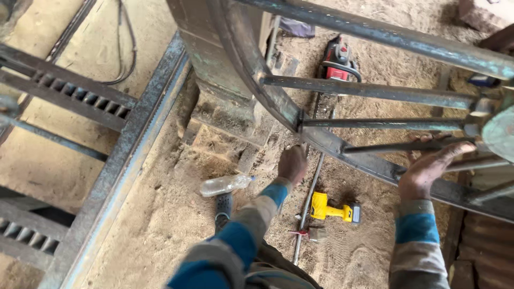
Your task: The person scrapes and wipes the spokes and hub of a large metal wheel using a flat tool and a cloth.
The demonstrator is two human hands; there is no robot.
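Below the head camera, both hands are at a curved metal bar (278, 109), part of a large dark gate frame that stands over sandy ground (160, 214). The left hand (292, 164) is closed into a loose fist and presses against the lower edge of the curved bar, just where a straight cross rod (375, 124) meets it. I judge that it steadies the frame at this joint, but I cannot tell if the fingers hold something small inside, because only the back of the hand shows.

The right hand (428, 163) is further along the same curve. Its fingers are spread and curl upward around a thin rod (396, 146), with the palm resting on the flat bar (375, 168) under it. It seems to keep this rod in position against the frame, since the rod runs to the curved bar like the others above it.

On the ground between the two hands lies a yellow cordless drill (329, 208), near enough to be picked up easily. Just beside it, toward the left hand, a long steel pipe (308, 206) lies along the sand, with a small brush (313, 233) at its lower end. Left of the left hand there is an empty plastic bottle (225, 184), and under the left forearm a dark shoe (224, 206) shows. Beyond the hands, behind the rods, a red power tool (338, 61) rests on the ground. Far to the left of the hands, another metal frame (123, 160) lies flat.
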